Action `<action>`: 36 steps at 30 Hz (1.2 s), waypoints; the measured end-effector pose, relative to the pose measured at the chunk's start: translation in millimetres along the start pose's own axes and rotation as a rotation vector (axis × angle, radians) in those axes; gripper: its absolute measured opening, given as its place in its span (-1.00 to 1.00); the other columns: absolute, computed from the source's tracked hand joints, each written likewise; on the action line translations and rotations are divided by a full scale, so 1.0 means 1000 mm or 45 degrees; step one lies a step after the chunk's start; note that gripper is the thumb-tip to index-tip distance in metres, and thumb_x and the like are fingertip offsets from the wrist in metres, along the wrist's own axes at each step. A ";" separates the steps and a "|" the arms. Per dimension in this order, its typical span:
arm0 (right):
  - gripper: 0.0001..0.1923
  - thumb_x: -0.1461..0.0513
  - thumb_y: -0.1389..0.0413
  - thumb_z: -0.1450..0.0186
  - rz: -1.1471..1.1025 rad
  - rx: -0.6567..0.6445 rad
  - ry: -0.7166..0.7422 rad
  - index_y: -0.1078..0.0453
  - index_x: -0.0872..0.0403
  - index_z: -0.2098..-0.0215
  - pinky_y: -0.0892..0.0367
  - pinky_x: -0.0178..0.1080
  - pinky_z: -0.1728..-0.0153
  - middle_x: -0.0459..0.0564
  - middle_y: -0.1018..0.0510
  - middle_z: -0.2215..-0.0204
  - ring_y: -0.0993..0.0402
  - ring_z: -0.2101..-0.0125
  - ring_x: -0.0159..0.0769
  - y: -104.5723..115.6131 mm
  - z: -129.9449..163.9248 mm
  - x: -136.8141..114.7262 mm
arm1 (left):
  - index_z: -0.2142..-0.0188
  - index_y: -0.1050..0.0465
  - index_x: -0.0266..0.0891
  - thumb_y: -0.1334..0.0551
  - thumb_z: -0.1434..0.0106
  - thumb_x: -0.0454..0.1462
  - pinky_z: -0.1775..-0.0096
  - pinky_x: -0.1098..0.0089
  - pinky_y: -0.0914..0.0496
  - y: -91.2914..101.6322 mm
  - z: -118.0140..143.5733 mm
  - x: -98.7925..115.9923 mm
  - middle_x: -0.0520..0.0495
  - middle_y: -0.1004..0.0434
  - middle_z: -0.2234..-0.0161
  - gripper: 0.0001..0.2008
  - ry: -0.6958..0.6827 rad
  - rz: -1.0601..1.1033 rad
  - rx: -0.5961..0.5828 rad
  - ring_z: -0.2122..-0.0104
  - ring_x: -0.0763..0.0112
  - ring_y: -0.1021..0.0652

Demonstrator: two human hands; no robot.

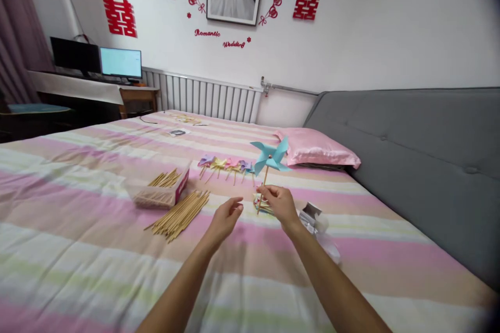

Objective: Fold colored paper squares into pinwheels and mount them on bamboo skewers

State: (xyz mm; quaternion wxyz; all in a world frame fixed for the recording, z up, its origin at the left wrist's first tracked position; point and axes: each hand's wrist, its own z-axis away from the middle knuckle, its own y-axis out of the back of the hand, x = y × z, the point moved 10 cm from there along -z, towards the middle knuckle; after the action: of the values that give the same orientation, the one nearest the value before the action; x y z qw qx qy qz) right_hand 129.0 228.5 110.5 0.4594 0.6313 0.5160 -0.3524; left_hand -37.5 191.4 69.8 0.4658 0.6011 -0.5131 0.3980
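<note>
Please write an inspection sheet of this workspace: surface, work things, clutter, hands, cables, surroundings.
Surface: striped bedspread on a bed.
Work things: blue pinwheel held upright on its stick; row of small pinwheels lying behind; loose wooden sticks; box of sticks.
Clutter: clear packet; pink pillow.
Hands: right hand pinches the pinwheel stick; left hand is empty, close beside.
Cables: thin dark cable at the far bed edge.
Surroundings: radiator, monitors, grey headboard.

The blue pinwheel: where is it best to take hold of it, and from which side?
Grip the blue pinwheel low on its thin wooden stick, from the side, probably as the right hand does now. The stick stands nearly upright, and the paper blades on top look easy to crush.
</note>
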 end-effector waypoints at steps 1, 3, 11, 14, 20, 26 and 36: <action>-0.59 -0.02 -0.10 -0.12 0.006 0.019 0.011 -0.54 0.16 0.41 -0.25 -0.34 0.53 -0.07 -0.50 0.62 -0.35 0.58 -0.35 -0.002 -0.010 0.003 | 0.06 -0.42 -0.33 -0.16 -0.16 -0.15 0.13 0.22 -0.39 -0.007 -0.015 -0.004 -0.23 -0.56 0.19 -0.60 -0.013 0.014 0.022 0.18 0.22 -0.54; -0.62 0.00 -0.10 -0.13 0.022 0.057 0.029 -0.54 0.13 0.40 -0.27 -0.33 0.50 -0.08 -0.52 0.58 -0.39 0.54 -0.32 -0.005 -0.027 0.009 | 0.08 -0.43 -0.32 -0.17 -0.16 -0.14 0.11 0.22 -0.38 -0.020 -0.039 -0.013 -0.23 -0.56 0.19 -0.61 -0.038 0.034 0.043 0.17 0.22 -0.54; -0.68 0.05 -0.07 -0.19 0.064 0.088 -0.029 -0.54 0.09 0.43 -0.24 -0.36 0.48 -0.11 -0.50 0.61 -0.40 0.53 -0.32 -0.031 -0.045 0.067 | 0.22 -0.53 -0.33 -0.23 -0.12 -0.13 0.16 0.30 -0.40 -0.038 -0.074 -0.067 -0.18 -0.61 0.28 -0.67 -0.036 0.231 0.040 0.26 0.25 -0.55; -0.66 0.05 -0.04 -0.20 0.024 0.020 -0.045 -0.49 0.11 0.52 -0.20 -0.37 0.54 -0.12 -0.44 0.66 -0.33 0.59 -0.37 -0.042 -0.047 0.086 | 0.19 -0.53 -0.33 -0.25 -0.10 -0.14 0.21 0.33 -0.39 -0.043 -0.076 -0.085 -0.16 -0.61 0.32 -0.65 0.026 0.279 -0.032 0.29 0.26 -0.54; -0.66 0.07 -0.04 -0.20 0.041 -0.006 -0.067 -0.48 0.10 0.55 -0.18 -0.38 0.57 -0.14 -0.40 0.69 -0.30 0.61 -0.39 -0.048 -0.053 0.094 | 0.22 -0.57 -0.34 -0.29 -0.07 -0.15 0.34 0.40 -0.35 -0.037 -0.081 -0.097 -0.13 -0.60 0.41 -0.66 0.145 0.273 0.021 0.42 0.34 -0.50; -0.68 0.11 -0.13 -0.12 -0.025 -0.071 -0.160 -0.49 0.10 0.21 -0.34 -0.32 0.45 -0.03 -0.57 0.43 -0.45 0.49 -0.31 -0.051 -0.050 0.100 | 0.24 -0.58 -0.34 -0.30 -0.06 -0.18 0.32 0.39 -0.33 -0.037 -0.078 -0.094 -0.13 -0.59 0.43 -0.69 0.162 0.343 0.005 0.42 0.36 -0.49; -0.30 0.06 -0.19 -0.05 0.145 0.345 -0.129 -0.15 0.08 -0.11 -0.38 -0.15 0.30 0.16 -0.43 0.05 -0.42 0.21 -0.17 0.022 -0.046 0.070 | 0.37 -0.59 -0.32 -0.38 0.06 -0.20 0.38 0.46 -0.32 -0.034 -0.072 -0.100 -0.06 -0.54 0.53 -0.74 0.300 0.377 0.131 0.48 0.45 -0.45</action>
State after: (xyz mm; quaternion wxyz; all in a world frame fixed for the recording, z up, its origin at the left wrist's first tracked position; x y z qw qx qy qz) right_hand 164.9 293.8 66.0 0.4148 0.6971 0.4032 -0.4236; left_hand -19.8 286.9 -13.6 0.4277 0.4914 -0.5166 0.5556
